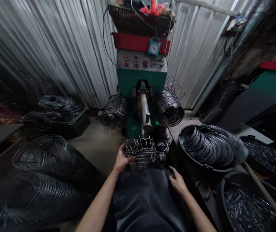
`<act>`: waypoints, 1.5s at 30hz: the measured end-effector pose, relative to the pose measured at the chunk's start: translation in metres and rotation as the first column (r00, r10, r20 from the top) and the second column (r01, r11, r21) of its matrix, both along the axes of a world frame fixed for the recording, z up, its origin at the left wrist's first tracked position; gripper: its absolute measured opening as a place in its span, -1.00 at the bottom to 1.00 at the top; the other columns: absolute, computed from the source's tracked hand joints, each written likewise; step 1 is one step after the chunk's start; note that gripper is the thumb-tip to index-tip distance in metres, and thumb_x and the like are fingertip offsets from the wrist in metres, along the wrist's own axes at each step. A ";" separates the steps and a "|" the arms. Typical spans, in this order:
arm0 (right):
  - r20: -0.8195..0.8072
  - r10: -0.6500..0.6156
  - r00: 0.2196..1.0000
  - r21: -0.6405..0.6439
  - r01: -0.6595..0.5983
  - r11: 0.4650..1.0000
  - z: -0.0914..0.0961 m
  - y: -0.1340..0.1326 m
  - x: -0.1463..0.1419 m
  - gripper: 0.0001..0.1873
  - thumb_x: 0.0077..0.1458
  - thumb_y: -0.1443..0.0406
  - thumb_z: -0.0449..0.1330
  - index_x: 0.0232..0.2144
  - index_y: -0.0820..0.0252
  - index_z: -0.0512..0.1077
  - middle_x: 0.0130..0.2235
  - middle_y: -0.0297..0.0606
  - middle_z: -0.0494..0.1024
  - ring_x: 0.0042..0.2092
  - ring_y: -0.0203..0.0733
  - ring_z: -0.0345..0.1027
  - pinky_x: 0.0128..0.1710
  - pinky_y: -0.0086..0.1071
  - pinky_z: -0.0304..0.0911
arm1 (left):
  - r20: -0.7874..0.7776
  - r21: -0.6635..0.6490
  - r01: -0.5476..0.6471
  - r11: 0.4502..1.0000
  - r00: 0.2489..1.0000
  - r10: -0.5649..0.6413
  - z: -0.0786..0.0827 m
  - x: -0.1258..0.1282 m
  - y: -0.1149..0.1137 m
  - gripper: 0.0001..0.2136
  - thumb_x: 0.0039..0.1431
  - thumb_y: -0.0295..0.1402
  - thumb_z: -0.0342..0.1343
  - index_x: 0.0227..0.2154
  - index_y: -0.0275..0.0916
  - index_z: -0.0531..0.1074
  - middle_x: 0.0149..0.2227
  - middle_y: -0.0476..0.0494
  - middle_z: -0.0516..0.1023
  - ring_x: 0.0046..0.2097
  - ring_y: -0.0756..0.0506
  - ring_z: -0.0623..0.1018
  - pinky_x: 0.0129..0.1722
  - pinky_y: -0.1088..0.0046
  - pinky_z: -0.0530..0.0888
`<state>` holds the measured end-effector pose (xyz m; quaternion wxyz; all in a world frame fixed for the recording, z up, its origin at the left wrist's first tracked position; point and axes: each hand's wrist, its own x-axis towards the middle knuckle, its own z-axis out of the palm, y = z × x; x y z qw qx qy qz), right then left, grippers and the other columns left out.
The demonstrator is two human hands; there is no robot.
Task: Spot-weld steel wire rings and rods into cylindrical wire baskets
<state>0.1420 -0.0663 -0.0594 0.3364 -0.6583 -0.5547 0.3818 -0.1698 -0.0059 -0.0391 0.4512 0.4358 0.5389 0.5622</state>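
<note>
My left hand [122, 161] grips the left side of a round wire basket [141, 154], thumb over the near rim and fingers around the outside. The basket sits tilted under the electrode arm [145, 120] of a green spot welding machine [141, 72], whose tip reaches down to the basket's far wires. Beside the black apron [145, 196] on my lap, my right hand [177, 181] is apart from the basket, thumb and fingers curled together. Whatever is between those fingertips is too small and dark to make out.
Coils of wire rings hang left [114, 112] and right [168, 109] of the machine. At right stand a tub of wire rings [212, 145] and a bin of short wire pieces [249, 206]. Stacked wire hoops [38, 190] and a green crate [80, 120] are at left.
</note>
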 end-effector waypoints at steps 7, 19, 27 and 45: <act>0.020 0.073 0.997 -0.094 -0.071 0.993 -0.013 -0.021 -0.002 -0.77 -0.23 0.35 0.06 -0.44 0.17 0.44 -0.41 -0.28 0.55 -0.29 -0.12 0.42 -0.25 -0.33 0.27 | 0.082 0.034 -0.023 0.999 0.996 0.020 -0.030 0.010 0.002 -0.08 -0.43 -0.15 0.41 0.05 -0.21 0.07 0.12 -0.38 0.25 0.10 -0.31 0.38 0.03 0.16 0.40; -0.416 -0.247 0.875 -0.353 0.094 0.931 -0.011 -0.029 -0.006 -0.72 -0.19 0.10 0.15 -0.45 0.12 0.22 -0.69 -0.54 0.26 -0.66 -0.36 0.14 -0.65 -0.50 0.03 | 0.119 0.025 0.072 0.997 0.990 -0.074 -0.027 0.011 0.002 -0.12 -0.38 -0.17 0.39 0.05 -0.17 0.07 0.12 -0.35 0.25 0.06 -0.30 0.42 0.03 0.12 0.40; -0.271 -0.114 0.956 -0.036 0.109 0.993 0.039 0.033 -0.024 -0.71 -0.12 0.07 0.18 -0.58 0.17 0.31 -0.64 -0.47 0.30 -0.56 -0.33 0.19 -0.55 -0.46 0.11 | -0.071 0.045 0.226 0.973 0.972 -0.223 -0.016 -0.018 0.004 -0.17 -0.17 -0.09 0.25 0.17 -0.14 0.00 0.18 -0.27 0.21 0.20 -0.27 0.25 0.15 0.17 0.26; 0.123 0.669 0.733 0.077 -0.679 0.730 0.099 0.203 -0.087 -0.66 -0.01 0.12 0.20 -0.36 0.31 0.55 -0.48 -0.40 0.51 -0.40 -0.27 0.32 -0.38 -0.49 0.20 | -0.680 -0.190 0.356 0.915 0.625 -0.384 0.063 -0.012 0.100 -0.63 0.02 0.04 0.00 -0.42 -0.19 0.42 -0.50 0.02 0.44 -0.40 -0.06 0.41 -0.41 0.48 0.31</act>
